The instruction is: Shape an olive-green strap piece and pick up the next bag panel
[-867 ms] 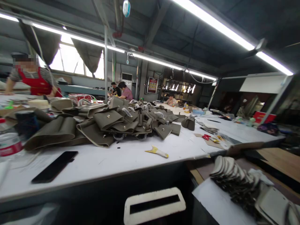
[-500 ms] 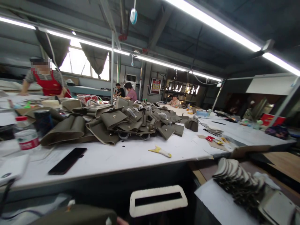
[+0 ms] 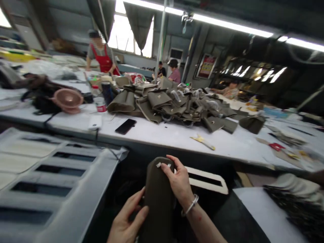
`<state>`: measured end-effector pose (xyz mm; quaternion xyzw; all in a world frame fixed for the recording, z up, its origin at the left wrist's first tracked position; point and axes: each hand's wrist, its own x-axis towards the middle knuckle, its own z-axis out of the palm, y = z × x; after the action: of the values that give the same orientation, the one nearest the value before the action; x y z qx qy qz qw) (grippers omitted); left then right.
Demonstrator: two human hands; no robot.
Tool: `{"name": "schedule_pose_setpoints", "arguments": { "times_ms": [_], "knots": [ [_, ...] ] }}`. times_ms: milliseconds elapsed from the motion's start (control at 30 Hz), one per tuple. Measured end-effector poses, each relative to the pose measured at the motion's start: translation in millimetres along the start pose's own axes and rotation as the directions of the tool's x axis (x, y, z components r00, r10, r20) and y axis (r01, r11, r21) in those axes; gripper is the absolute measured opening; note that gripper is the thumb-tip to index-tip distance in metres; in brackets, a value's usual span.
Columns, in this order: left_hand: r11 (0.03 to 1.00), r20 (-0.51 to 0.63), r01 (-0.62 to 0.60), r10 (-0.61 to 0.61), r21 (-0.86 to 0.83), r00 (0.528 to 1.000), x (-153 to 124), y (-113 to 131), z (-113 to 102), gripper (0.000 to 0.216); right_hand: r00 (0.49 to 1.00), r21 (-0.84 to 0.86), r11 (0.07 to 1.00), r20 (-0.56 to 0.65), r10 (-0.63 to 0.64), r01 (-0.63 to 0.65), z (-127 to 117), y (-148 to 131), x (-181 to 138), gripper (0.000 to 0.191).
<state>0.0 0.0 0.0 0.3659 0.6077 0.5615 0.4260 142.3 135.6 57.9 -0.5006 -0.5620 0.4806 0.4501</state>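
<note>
Reading the dial from the olive-brown piece (image 3: 158, 192), with twelve straight ahead, that piece stands lengthwise before the wearer, below the near edge of the white table (image 3: 162, 136). The right hand (image 3: 181, 180), at one o'clock, pinches its rounded top end, thumb flat on the face between two small white tabs (image 3: 158, 165) and fingers round the far edge (a pale bracelet (image 3: 193, 205) circles that wrist). The left hand (image 3: 128, 219), at eight, grips the left edge, thumb on the face.

At twelve, across the table edge, a heap of similar olive-brown pieces (image 3: 159, 98) fills the middle of the table and blocks much of what lies behind. A black phone (image 3: 126, 126) lies at eleven near the edge, with a white device (image 3: 95, 122) left of it; farther back stand a red-capped bottle (image 3: 100, 104) and, at ten, a pink fan (image 3: 68, 98). A co-worker in a red apron (image 3: 104, 63) is beyond them. A yellow-and-white tool (image 3: 202, 141) lies at one. Close at two, a white slotted frame (image 3: 209, 187) is partly covered by the right hand. A pale sheet (image 3: 255, 206) sits at three, a grey slotted panel (image 3: 88, 179) at nine.
</note>
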Motion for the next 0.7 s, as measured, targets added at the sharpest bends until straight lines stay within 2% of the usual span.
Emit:
{"name": "schedule_pose_setpoints", "arguments": {
  "times_ms": [67,133,200,333,500,700],
  "knots": [
    [0.998,0.085,-0.048,0.043,0.051,0.995,-3,-4,11,0.053,1.0,-0.168,0.986,0.027,-0.012,0.016,3,10,-3,0.049],
    [0.983,0.098,-0.115,0.101,0.143,0.99,0,-4,16,0.055,1.0,-0.222,0.975,0.013,-0.02,0.022,5,19,-6,0.052],
    [0.955,0.073,-0.169,0.155,0.244,0.985,5,-3,16,0.056,1.0,-0.169,0.986,0.021,0.004,0.0,7,26,-11,0.055],
    [0.888,0.02,-0.246,0.259,0.388,0.966,20,1,14,0.053,0.987,-0.073,0.994,0.129,0.096,-0.087,8,36,-31,0.049],
    [0.84,0.045,-0.326,0.342,0.434,0.939,36,10,22,0.035,0.987,-0.161,0.981,0.097,0.127,-0.11,9,39,-43,0.046],
    [0.875,0.0,-0.323,0.346,0.36,0.938,43,6,32,0.033,0.981,-0.069,0.984,0.091,0.172,-0.166,7,38,-36,0.053]
  ]
}}
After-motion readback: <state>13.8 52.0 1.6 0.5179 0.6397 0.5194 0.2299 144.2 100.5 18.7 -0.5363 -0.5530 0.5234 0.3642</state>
